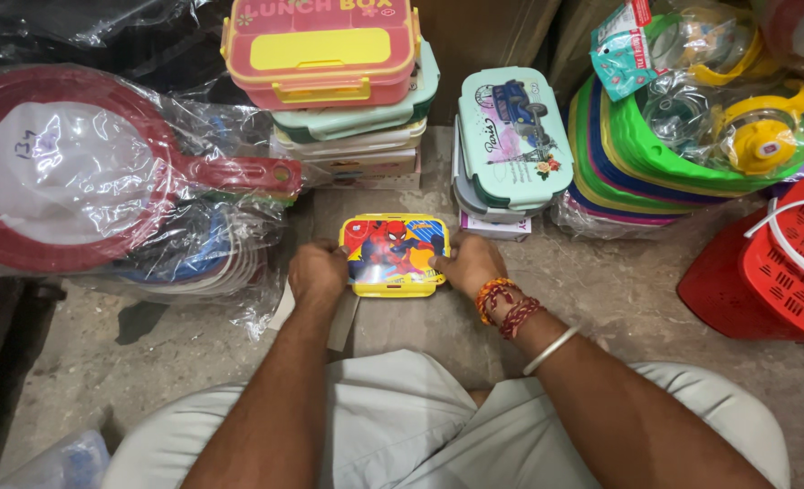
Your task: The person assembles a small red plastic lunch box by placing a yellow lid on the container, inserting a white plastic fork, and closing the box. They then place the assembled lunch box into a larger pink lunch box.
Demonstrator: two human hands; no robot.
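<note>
Two hands on one small yellow lunchbox [394,255] — I've got my left hand [318,272] clasped on its left end and my right hand [467,264] clasped on its right end, fingers curled over the sides. It sits flat on the concrete floor [619,290] just ahead of my knees, lid on and looking closed, cartoon print up. As I read it, the box is set down and squared but not yet let go; whether it needs latching or moving on I can't tell.

Room is tight. Straight ahead, near the box, a stack of lunchboxes [348,100] topped by a pink one, and beside that a mint lunchbox [511,136] on its own short pile, just beyond my right hand. Left — wrapped red sieves [76,172], handle pointing at the stack. Right, wrapped plates [655,154] and a red basket [773,272], well apart. Open floor only to the right of the box and back toward my lap.
</note>
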